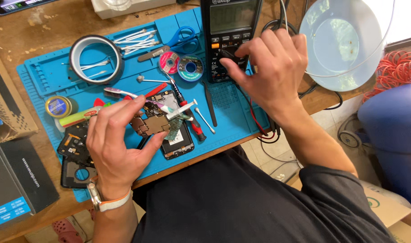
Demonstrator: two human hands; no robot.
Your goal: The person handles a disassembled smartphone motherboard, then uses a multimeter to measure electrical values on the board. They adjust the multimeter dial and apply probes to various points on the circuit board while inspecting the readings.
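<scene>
My left hand (pixel 117 137) holds a small brown phone circuit board (pixel 150 122) between thumb and fingers, just above an opened phone body (pixel 180 139) on the blue work mat (pixel 47 74). My right hand (pixel 270 67) rests on the black multimeter (pixel 228 38), thumb and fingers on its round dial. A white syringe (pixel 180 110) lies across the phone next to the board. Red and black probe leads (pixel 257 121) run under my right wrist.
On the mat lie a tape roll (pixel 96 58), cotton swabs (pixel 135 40), blue scissors (pixel 183 38), two small spools (pixel 180 65), tweezers (pixel 210 103), a red-handled screwdriver (pixel 189 119) and black phone covers (pixel 77 157). A round lamp lens (pixel 340 42) sits right; dark boxes (pixel 16 180) left.
</scene>
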